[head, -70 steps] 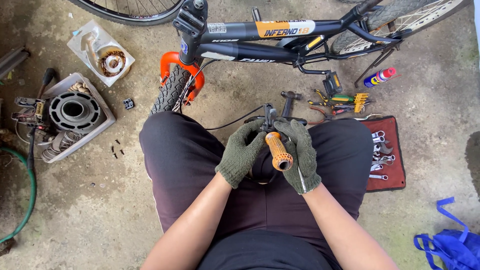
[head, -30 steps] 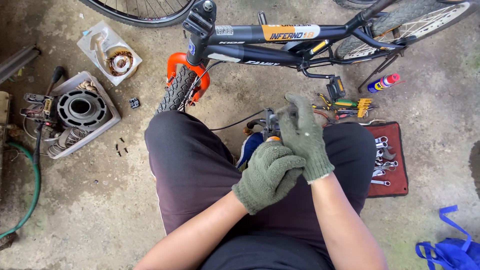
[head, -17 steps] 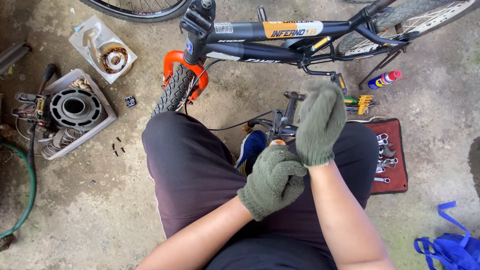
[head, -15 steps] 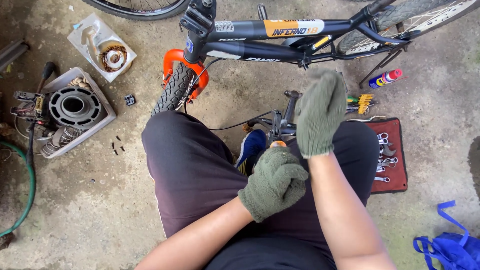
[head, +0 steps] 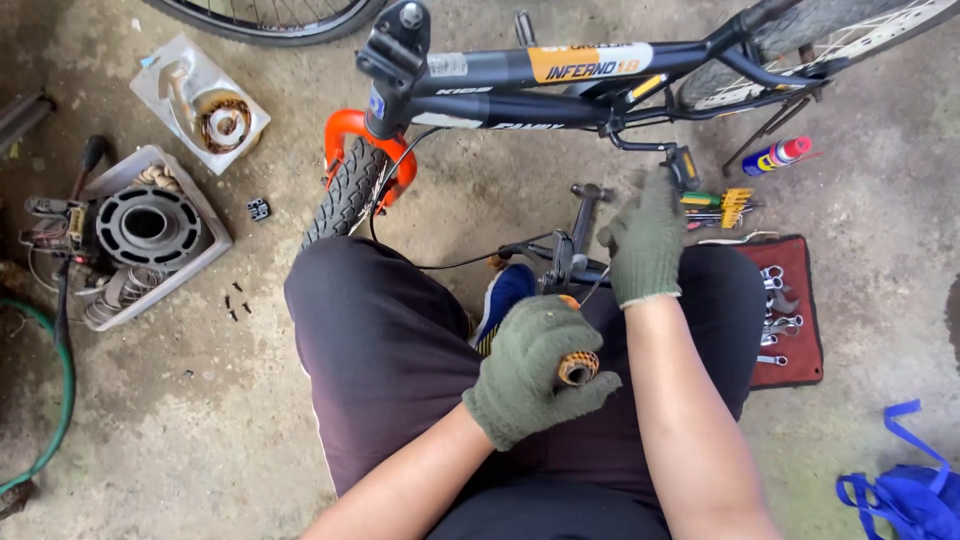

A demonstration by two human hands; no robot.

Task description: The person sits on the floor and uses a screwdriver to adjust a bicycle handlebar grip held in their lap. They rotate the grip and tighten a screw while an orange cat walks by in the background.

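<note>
A rough, stained concrete floor [head: 180,440] is seen from above, with a seated person's lap in dark trousers [head: 390,350] filling the near middle. At the near right corner a blue bag [head: 905,495] is laid on the floor.

Over the lap, an orange handlebar grip [head: 577,368] is clasped by the left hand [head: 535,370], gloved in olive green and closed tight around it. Only the round open end of the grip is shown, facing toward the camera and slightly right; its long axis is run from that near end away toward the bicycle, where a black stem and brake assembly [head: 565,255] is joined to it. The right hand [head: 645,238], gloved alike, is raised just beyond that assembly with fingers partly curled; whether anything is pinched in it cannot be told.

To the right, a red tool roll [head: 790,345] with spanners is spread beside the knee. Further out, small hand tools [head: 718,205] and a spray can [head: 778,156] are scattered. To the left, a grey tray [head: 200,265] with a round motor part and a green hose [head: 55,400] are seen. Farthest off, a black bicycle frame [head: 560,85] with an orange fork [head: 345,130] is set across the top.
</note>
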